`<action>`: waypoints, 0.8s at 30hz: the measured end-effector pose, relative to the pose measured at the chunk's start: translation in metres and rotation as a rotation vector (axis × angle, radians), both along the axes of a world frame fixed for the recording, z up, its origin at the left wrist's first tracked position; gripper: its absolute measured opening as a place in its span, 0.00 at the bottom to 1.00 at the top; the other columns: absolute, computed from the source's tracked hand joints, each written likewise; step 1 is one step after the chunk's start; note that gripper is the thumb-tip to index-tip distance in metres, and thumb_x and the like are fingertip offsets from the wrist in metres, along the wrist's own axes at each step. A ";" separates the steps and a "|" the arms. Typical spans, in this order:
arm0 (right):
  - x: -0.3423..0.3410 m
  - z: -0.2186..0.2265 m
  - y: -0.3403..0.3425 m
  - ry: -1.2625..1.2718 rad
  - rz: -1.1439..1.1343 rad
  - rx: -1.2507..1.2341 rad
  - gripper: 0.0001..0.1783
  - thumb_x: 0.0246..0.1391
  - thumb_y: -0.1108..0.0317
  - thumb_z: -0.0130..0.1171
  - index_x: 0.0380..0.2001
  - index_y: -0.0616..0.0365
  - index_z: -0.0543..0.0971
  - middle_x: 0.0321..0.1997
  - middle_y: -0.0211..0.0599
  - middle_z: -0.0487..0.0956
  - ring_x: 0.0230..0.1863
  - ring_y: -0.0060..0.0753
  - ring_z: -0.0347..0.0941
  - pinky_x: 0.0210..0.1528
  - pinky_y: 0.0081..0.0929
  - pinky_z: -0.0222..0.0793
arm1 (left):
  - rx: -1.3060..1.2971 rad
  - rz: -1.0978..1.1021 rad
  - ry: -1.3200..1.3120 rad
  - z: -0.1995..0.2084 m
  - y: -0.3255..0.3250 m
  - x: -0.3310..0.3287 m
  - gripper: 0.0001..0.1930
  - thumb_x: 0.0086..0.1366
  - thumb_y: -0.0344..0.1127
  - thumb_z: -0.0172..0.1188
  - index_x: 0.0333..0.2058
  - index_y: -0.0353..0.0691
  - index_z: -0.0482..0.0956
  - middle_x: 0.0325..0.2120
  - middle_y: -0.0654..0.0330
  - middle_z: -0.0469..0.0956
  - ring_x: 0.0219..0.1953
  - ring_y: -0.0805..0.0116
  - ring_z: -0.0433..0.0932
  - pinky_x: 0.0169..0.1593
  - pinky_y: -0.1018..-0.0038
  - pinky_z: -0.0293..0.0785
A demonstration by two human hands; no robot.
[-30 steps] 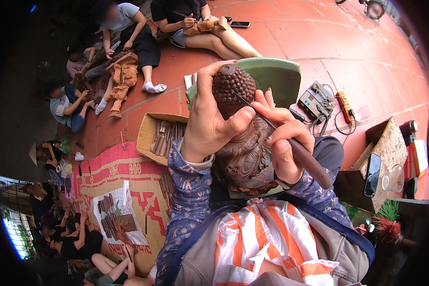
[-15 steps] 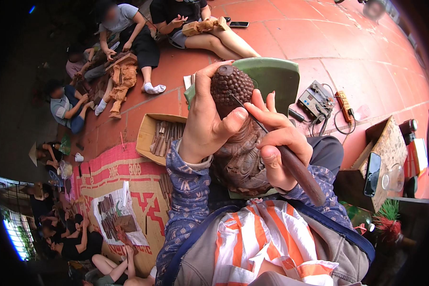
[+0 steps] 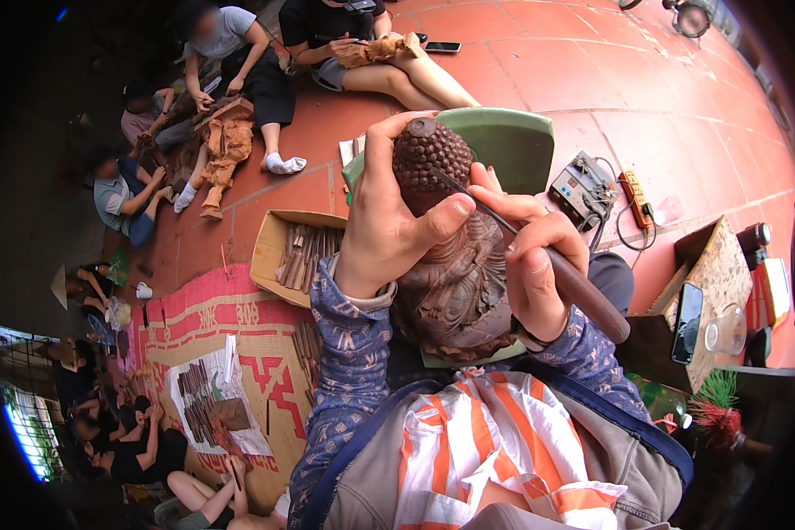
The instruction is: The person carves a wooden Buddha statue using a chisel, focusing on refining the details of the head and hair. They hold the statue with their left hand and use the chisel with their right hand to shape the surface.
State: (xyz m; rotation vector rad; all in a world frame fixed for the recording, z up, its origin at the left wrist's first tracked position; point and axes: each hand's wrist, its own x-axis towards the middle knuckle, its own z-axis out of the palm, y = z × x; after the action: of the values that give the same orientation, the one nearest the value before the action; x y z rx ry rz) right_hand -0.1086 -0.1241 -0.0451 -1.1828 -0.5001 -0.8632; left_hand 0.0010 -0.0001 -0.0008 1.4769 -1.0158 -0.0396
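Observation:
A dark brown carved wooden statue (image 3: 455, 287) stands in front of me, its head covered in rows of small round curls. My left hand (image 3: 384, 208) is wrapped around the left side of the head, with the thumb across the front below the curls. In my right hand (image 3: 543, 261) is a carving chisel (image 3: 592, 300) with a thick dark wooden handle and a thin metal shaft. Its tip meets the lower rows of curls, close to my left thumb. The fingers of my right hand pinch the shaft and handle; its fingertips rest near the head's right side.
Behind the statue is a green plastic piece (image 3: 503, 146). To the left sit a cardboard box (image 3: 269, 256) of chisels and a patterned mat (image 3: 278, 353) with more tools on paper. A control box (image 3: 583, 190), power strip (image 3: 636, 199) and wooden box (image 3: 720, 283) lie right. Other people sit far left.
My right hand has shifted to the right, and the chisel's handle end has swung right and up. The tip stays among the curls. My left hand keeps its hold.

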 end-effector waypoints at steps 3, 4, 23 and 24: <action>0.000 0.002 0.001 0.059 -0.028 -0.036 0.12 0.64 0.61 0.47 0.30 0.58 0.68 0.54 0.68 0.70 0.65 0.64 0.58 0.69 0.60 0.35 | 0.007 0.010 -0.004 0.000 0.000 0.000 0.37 0.55 0.49 0.68 0.54 0.34 0.60 0.42 0.54 0.72 0.43 0.67 0.74 0.49 0.71 0.71; 0.000 0.002 0.002 0.061 -0.021 -0.026 0.12 0.64 0.61 0.47 0.30 0.58 0.68 0.54 0.68 0.70 0.65 0.63 0.58 0.69 0.60 0.35 | 0.007 0.011 -0.010 -0.001 0.001 0.001 0.37 0.55 0.49 0.68 0.54 0.34 0.60 0.42 0.54 0.72 0.43 0.67 0.74 0.49 0.71 0.71; -0.001 0.002 0.006 0.063 -0.055 -0.014 0.13 0.63 0.59 0.49 0.30 0.57 0.68 0.53 0.66 0.71 0.65 0.64 0.58 0.70 0.58 0.32 | 0.010 0.003 -0.028 -0.001 0.000 0.001 0.36 0.56 0.47 0.66 0.55 0.34 0.59 0.42 0.53 0.72 0.43 0.66 0.74 0.48 0.71 0.71; -0.002 0.004 0.007 0.067 -0.076 -0.023 0.13 0.63 0.59 0.49 0.30 0.57 0.68 0.53 0.67 0.71 0.65 0.64 0.58 0.70 0.58 0.32 | 0.015 0.007 -0.034 0.000 0.001 0.001 0.36 0.56 0.47 0.66 0.55 0.34 0.58 0.42 0.53 0.71 0.44 0.66 0.74 0.49 0.71 0.71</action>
State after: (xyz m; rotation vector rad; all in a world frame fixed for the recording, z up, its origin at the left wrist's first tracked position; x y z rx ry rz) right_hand -0.1103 -0.1175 -0.0410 -1.2538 -0.4134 -0.8813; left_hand 0.0018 0.0005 -0.0011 1.4991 -1.0402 -0.0175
